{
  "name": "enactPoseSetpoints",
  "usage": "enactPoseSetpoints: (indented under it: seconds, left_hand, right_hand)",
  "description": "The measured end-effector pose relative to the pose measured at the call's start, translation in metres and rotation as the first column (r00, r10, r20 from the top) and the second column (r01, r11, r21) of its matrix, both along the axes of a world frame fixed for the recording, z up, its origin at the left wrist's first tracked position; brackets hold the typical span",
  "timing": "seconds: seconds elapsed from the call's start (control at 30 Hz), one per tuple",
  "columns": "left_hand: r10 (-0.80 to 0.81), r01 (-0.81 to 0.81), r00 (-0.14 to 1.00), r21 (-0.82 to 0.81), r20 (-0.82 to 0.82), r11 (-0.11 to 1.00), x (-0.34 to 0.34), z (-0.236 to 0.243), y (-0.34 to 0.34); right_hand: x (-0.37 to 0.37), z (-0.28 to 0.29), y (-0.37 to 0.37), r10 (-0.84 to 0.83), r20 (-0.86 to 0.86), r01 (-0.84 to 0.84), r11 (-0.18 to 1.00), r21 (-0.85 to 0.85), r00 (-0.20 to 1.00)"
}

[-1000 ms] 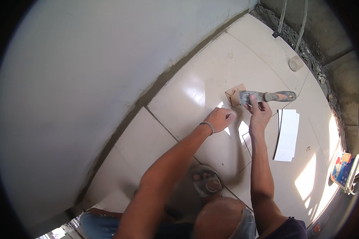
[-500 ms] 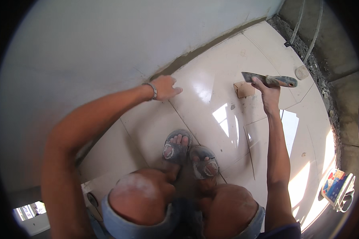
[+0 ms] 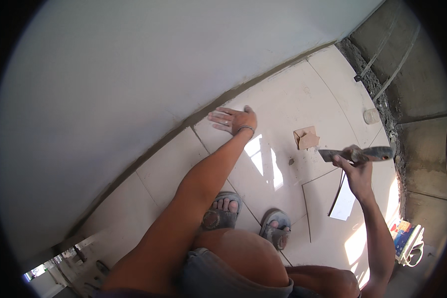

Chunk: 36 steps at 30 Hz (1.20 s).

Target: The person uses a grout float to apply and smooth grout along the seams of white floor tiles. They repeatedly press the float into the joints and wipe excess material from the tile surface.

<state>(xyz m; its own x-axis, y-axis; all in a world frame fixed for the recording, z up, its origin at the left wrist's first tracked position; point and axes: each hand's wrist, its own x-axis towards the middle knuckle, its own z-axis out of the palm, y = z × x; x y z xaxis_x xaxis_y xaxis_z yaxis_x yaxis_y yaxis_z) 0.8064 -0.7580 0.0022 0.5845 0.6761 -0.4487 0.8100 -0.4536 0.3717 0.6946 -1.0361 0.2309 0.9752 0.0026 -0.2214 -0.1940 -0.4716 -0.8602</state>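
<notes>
My left hand (image 3: 235, 120) is spread with fingers apart, low over or against the pale floor tiles (image 3: 278, 94), close to the dark gap along the wall's foot. Whether the palm presses on the tile is hard to tell. In my right hand (image 3: 357, 169) is a putty knife (image 3: 380, 154), its blade pointing left and its dark handle right. The knife is held up above the floor. A folded piece of brown cardboard (image 3: 307, 138) lies on the tiles just beyond the blade.
The pale wall (image 3: 134, 64) rises along the left. Rough rubble (image 3: 400, 116) edges the tiles at right, near a round pale lump (image 3: 371, 116). A colourful bucket (image 3: 407, 243) stands at lower right. A thin dark strip (image 3: 307, 213) lies on the floor near my sandals (image 3: 275, 229).
My left hand has moved right and its fingers have spread. The right hand has come nearer and right with the putty knife. My view and legs have shifted, and my feet stand wider apart.
</notes>
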Motion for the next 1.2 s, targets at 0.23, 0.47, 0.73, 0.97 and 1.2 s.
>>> enactPoseSetpoints:
  seconds: [0.23,0.47,0.73,0.97,1.2]
  left_hand:
    - [-0.563,0.881,0.347,-0.054,0.75,0.471,0.05,0.005,-0.074]
    - [-0.738,0.774,0.405,0.227,0.54,0.591,0.025,-0.027,0.006]
    - [-0.974,0.894,-0.092,0.447,0.208,0.011,0.094,-0.029,0.038]
    - [-0.987,0.935,0.116,0.323,0.113,0.147,0.013,-0.013,0.089]
    - [-0.804,0.809,0.577,-0.038,-0.141,0.587,-0.119,0.091,0.142]
  right_hand:
    - [-0.018,0.012,-0.024,-0.138,-0.106,0.134,0.99,-0.043,0.985]
    - [-0.037,-0.004,-0.04,-0.189,-0.369,0.21,0.978,0.017,0.91]
    - [-0.041,-0.029,-0.029,-0.146,-0.457,0.219,0.969,0.111,0.878]
    - [-0.048,-0.038,-0.047,-0.16,-0.403,0.231,0.963,0.135,0.901]
    - [-0.042,-0.048,-0.06,-0.1,-0.41,0.144,0.987,0.077,0.907]
